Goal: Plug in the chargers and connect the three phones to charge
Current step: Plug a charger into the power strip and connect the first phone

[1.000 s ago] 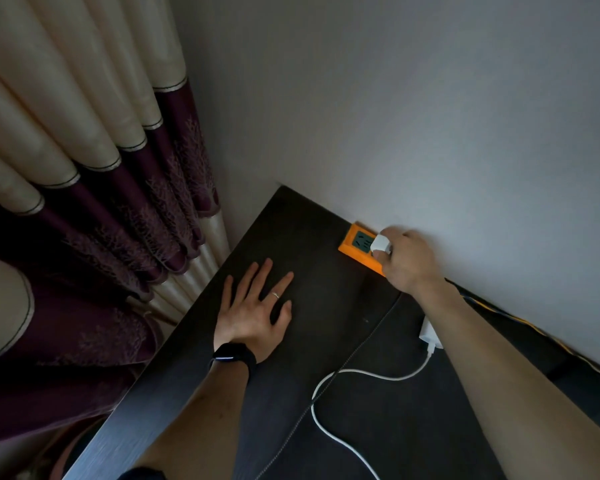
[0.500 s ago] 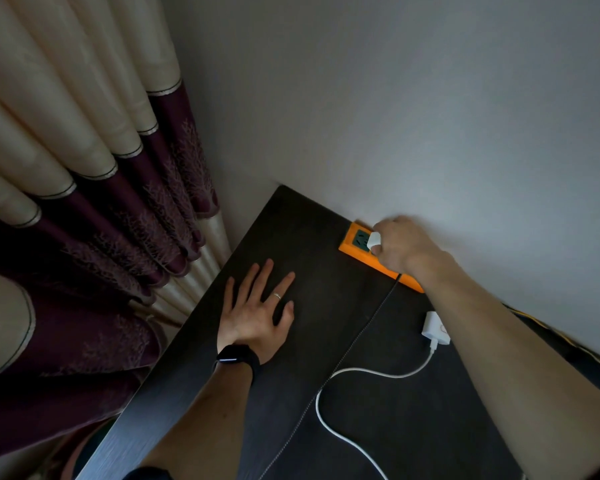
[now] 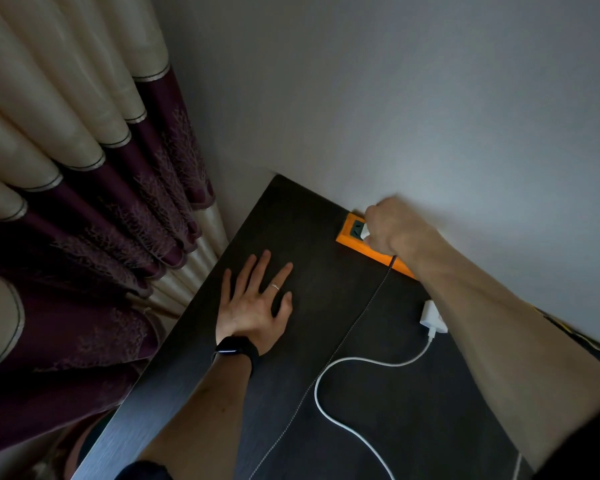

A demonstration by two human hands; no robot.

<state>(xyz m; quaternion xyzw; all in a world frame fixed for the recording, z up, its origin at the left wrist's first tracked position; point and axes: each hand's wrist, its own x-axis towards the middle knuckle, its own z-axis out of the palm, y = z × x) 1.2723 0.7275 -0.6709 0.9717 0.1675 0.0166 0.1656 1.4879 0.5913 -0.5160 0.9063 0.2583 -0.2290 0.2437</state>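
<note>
An orange power strip (image 3: 347, 239) lies on the dark table (image 3: 312, 216) against the wall. My right hand (image 3: 394, 226) is closed around a small white charger (image 3: 364, 233) and holds it at the strip's dark end socket. A dark braided cable (image 3: 347, 337) runs from under that hand toward the table's near edge. A second white charger (image 3: 432, 317) lies on the table beside my right forearm, with its white cable (image 3: 343, 362) looping toward me. My left hand (image 3: 257, 303) rests flat on the table with fingers spread, holding nothing. No phone is in view.
Cream and dark purple curtains (image 3: 94, 202) hang to the left of the table. A plain grey wall (image 3: 395, 98) rises right behind the power strip. A yellow and black cord (image 3: 582, 337) runs along the wall at the right.
My right hand has shifted slightly along the strip and pressed the white charger down at the end socket. The left hand stays flat on the table.
</note>
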